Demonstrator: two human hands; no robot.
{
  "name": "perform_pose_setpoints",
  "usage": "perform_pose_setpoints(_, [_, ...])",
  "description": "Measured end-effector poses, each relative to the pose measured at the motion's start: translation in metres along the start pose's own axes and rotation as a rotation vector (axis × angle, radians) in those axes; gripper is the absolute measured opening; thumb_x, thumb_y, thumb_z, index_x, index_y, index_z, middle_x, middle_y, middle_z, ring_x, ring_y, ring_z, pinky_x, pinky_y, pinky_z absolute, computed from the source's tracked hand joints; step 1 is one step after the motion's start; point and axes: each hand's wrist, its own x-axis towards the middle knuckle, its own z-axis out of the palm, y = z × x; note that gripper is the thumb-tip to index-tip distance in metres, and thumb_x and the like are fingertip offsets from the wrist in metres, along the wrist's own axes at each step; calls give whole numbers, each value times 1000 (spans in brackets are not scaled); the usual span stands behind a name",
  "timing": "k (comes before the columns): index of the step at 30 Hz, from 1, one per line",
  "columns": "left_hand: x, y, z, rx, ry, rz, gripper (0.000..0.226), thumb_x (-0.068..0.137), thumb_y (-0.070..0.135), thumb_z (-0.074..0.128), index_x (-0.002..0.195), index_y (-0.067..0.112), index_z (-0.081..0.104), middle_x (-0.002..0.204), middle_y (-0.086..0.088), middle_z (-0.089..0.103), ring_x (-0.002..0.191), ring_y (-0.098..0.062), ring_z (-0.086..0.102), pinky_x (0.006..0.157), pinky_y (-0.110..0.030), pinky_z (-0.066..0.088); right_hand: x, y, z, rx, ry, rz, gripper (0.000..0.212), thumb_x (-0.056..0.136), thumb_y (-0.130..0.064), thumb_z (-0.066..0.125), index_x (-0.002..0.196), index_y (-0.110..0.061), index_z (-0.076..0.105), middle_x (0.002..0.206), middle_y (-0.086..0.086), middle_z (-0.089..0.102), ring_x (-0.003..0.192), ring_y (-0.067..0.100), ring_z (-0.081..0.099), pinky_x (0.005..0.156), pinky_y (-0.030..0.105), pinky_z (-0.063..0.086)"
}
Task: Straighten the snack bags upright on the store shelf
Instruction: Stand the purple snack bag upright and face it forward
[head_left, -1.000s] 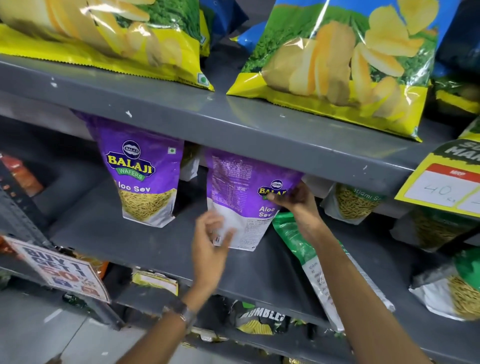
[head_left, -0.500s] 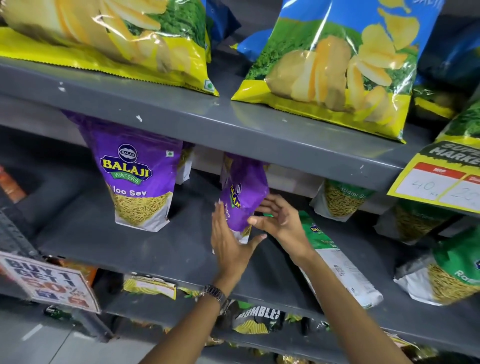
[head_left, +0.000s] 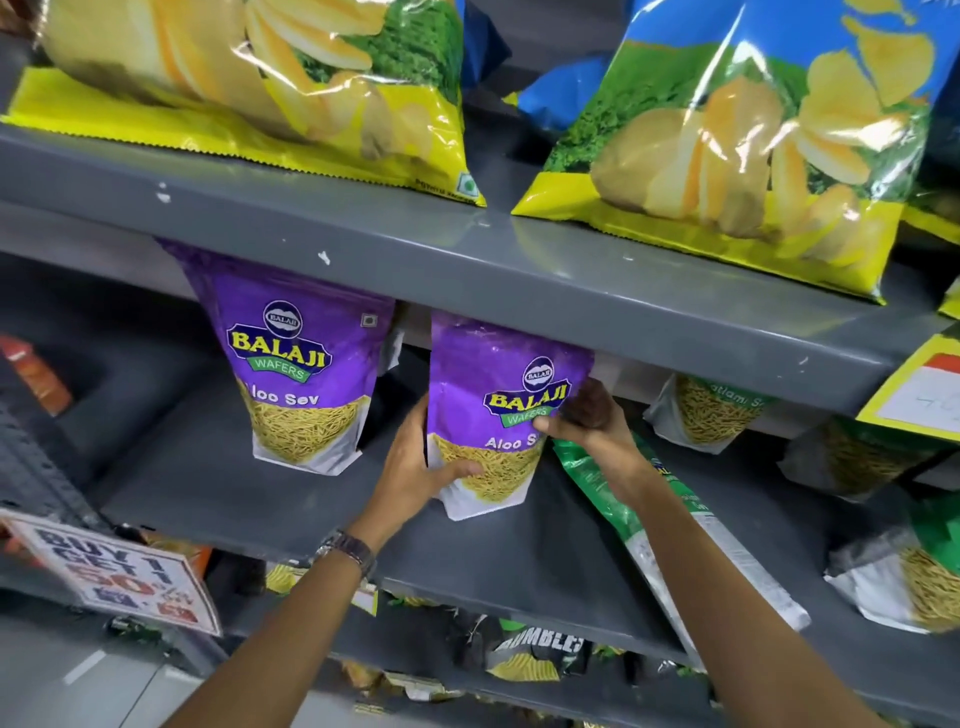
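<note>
1. Left hand (head_left: 415, 467) fingers grip the lower left edge of the purple Aloo Sev bag (head_left: 498, 415).
2. Right hand (head_left: 587, 421) fingers clasp its right edge.
3. Between both hands, the bag stands upright on the grey shelf (head_left: 260, 499).

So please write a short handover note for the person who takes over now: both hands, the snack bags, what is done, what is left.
Left hand: holds the lower left edge of the held Aloo Sev bag.
Right hand: grips its right side.
Done: this bag faces front, upright on the middle shelf; the other Aloo Sev bag stands to its left.
Left: release, then stand up the green bag lying flat to the right.
</note>
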Motion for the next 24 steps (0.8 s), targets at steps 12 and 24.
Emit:
perform_pose_setpoints(12, [-5,-12,0,-218,-54,-75,98,48,44,88,129,53,34,139,4,50,128,-14,49,105,-51,42,-17,16,30,57,272,-59,56,62,3,82,112,1,58,107,15,70,87,18,68,77,26,56])
perform_pose_setpoints(24, [-6,-12,-6,-161,-35,-108,111,48,43,85,141,37,25,141,-2,49,127,-15,49,102,-44,45,-24,19,32,43,312,-47,57,62,3,83,109,-8,53,105,7,67,83,7,69,69,17,55])
